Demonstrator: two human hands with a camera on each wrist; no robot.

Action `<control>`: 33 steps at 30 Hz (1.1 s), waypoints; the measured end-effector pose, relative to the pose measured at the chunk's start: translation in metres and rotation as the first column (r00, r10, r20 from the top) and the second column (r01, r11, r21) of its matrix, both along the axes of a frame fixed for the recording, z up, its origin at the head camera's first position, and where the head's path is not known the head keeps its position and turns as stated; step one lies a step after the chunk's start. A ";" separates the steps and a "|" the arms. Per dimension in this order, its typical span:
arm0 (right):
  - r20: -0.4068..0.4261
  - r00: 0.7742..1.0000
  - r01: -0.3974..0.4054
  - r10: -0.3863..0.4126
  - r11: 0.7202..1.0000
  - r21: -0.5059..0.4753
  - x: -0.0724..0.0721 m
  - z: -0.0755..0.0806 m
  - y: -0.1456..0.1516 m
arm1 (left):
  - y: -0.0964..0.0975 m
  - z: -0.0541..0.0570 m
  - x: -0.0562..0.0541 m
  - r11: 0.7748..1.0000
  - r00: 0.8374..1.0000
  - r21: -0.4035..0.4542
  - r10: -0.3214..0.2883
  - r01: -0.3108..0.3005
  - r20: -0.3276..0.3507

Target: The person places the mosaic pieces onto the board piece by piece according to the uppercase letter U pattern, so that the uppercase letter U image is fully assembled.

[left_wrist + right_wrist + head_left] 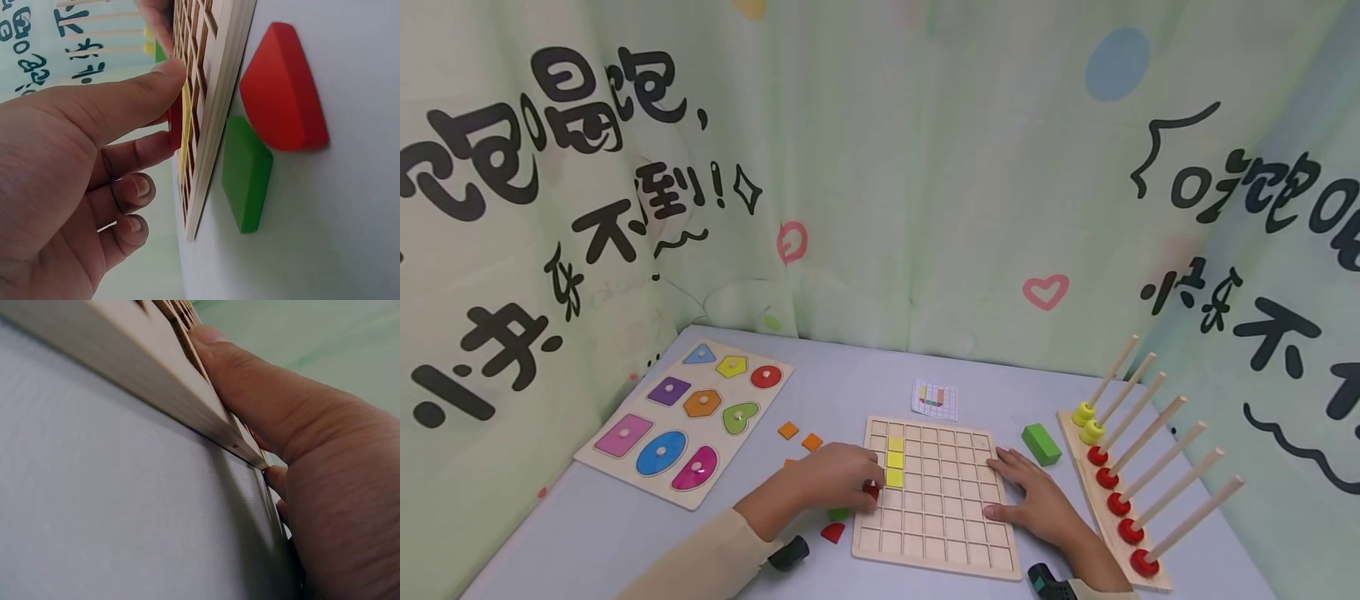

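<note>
My left hand [831, 477] pinches a red piece [177, 125] between thumb and forefinger, over the left side of a wooden grid board [940, 567]. The red piece stands on edge against the grid; whether it touches a cell is unclear. Beside it, several yellow squares [895, 460] fill a column of cells. On the board's right side rests my right hand [1037, 502], its thumb on the top face and its other fingers along the edge. Left of the board lie a green piece [244, 175] and a red piece with a rounded side [281, 87].
Orange squares [812, 442] lie near a shape-puzzle board [681, 493] at the left. Behind the grid is a small pattern card [935, 400]. A green block [1041, 444] and a peg stand [1082, 492] with red and yellow rings are on the right. Curtains enclose the table.
</note>
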State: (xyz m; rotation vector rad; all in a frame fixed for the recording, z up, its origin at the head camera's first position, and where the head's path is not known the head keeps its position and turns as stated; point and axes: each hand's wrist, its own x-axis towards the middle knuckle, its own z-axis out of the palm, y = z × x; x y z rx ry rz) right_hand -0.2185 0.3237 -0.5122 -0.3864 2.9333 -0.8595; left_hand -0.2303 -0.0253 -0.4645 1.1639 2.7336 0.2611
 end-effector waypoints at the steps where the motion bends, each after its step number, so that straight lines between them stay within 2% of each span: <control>1: -0.003 1.000 -0.001 0.001 1.000 0.001 0.000 0.000 0.000 | 0.001 0.000 0.000 1.000 1.000 0.000 -0.009 0.009 -0.006; 11: -0.012 1.000 -0.006 0.006 1.000 -0.030 -0.002 -0.003 0.002 | 0.015 0.002 -0.001 0.997 0.997 0.007 -0.073 0.073 -0.036; 16: -0.019 1.000 -0.013 0.012 1.000 -0.025 -0.002 -0.003 0.002 | 0.021 -0.001 -0.002 0.996 0.993 -0.007 -0.092 0.092 -0.075; 24: -0.013 1.000 -0.005 0.005 1.000 -0.027 -0.002 -0.004 0.002 | 0.029 -0.004 -0.003 0.997 0.995 -0.014 -0.077 0.076 -0.059; 33: -0.009 1.000 0.005 -0.005 1.000 -0.021 -0.001 -0.003 0.001 | 0.033 -0.007 -0.004 0.996 0.993 -0.018 -0.087 0.085 -0.085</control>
